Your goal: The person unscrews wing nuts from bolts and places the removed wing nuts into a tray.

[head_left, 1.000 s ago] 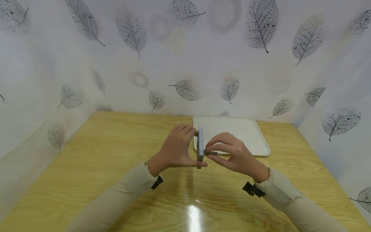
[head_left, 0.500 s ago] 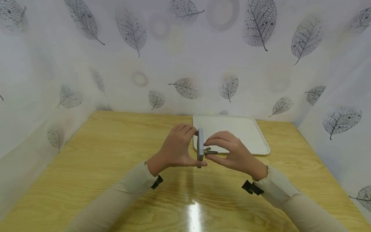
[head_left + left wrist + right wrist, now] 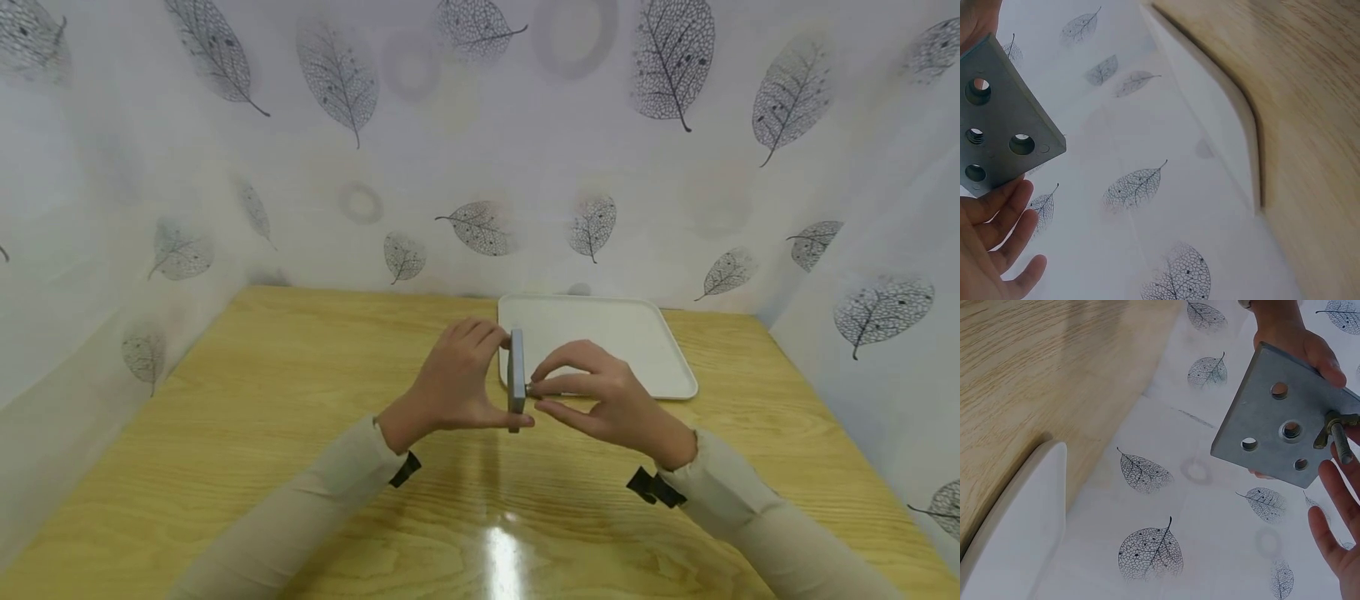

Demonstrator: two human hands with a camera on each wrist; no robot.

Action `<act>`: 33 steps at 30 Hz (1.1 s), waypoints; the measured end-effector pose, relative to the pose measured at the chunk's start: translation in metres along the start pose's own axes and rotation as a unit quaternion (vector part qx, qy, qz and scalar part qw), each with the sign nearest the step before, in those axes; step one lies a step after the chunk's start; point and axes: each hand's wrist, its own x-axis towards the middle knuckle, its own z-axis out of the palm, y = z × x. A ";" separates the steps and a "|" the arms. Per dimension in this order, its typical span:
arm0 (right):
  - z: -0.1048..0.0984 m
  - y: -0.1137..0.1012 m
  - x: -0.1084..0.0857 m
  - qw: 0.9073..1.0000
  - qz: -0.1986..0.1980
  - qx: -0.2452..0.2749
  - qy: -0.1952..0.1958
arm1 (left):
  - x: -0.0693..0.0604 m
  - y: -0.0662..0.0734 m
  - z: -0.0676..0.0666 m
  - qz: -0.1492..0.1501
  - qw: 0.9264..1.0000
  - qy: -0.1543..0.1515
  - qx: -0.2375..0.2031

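Note:
A grey square metal plate (image 3: 517, 375) with several holes stands on edge above the table. My left hand (image 3: 457, 383) grips it by two opposite edges, fingers at the top and thumb at the bottom. From the plate's right face sticks a threaded bolt (image 3: 1341, 445) carrying a brass-coloured wing nut (image 3: 1333, 425) close to that face. Curled around the wing nut, my right hand (image 3: 600, 396) has its index finger and thumb at it; the contact is partly hidden. Bare holes of the plate also show in the left wrist view.
Behind the hands, a white tray (image 3: 615, 333) lies at the back right of the wooden table (image 3: 300, 358). A leaf-patterned curtain (image 3: 480, 150) encloses the table at the back and both sides. Dark straps sit on both wrists.
The right fingers spread off the wing nut half a second ago, baring it, and have now closed around it again. The left hand and the plate have stayed nearly in place.

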 end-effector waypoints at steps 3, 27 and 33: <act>0.000 0.000 0.000 1.000 -0.005 0.002 0.004 | 0.000 0.000 0.000 -0.001 1.000 -0.001 0.002; 0.001 0.003 -0.001 0.998 0.050 -0.022 -0.018 | 0.002 0.001 -0.003 0.002 1.000 0.001 0.002; 0.001 0.002 0.003 1.000 0.001 -0.015 -0.001 | 0.001 -0.001 -0.001 0.002 1.000 0.003 0.005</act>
